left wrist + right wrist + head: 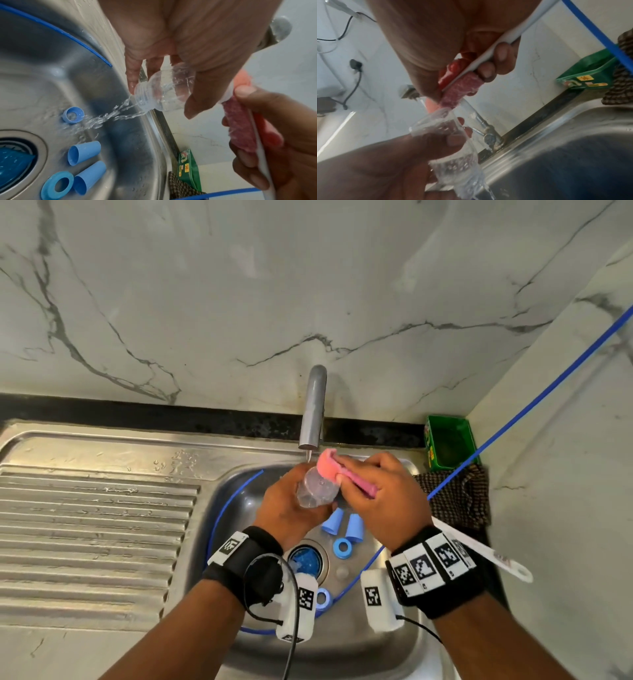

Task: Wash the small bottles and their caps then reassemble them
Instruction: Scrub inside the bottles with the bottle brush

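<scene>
Around your sink

You have a steel sink (219,508) with a ribbed drainboard (96,525) on its left and a grey tap (313,409) running water behind it. A green box (448,445) stands in the corner by a checked cloth (459,498), and a blue hose (534,402) crosses the marble wall (239,285).
</scene>
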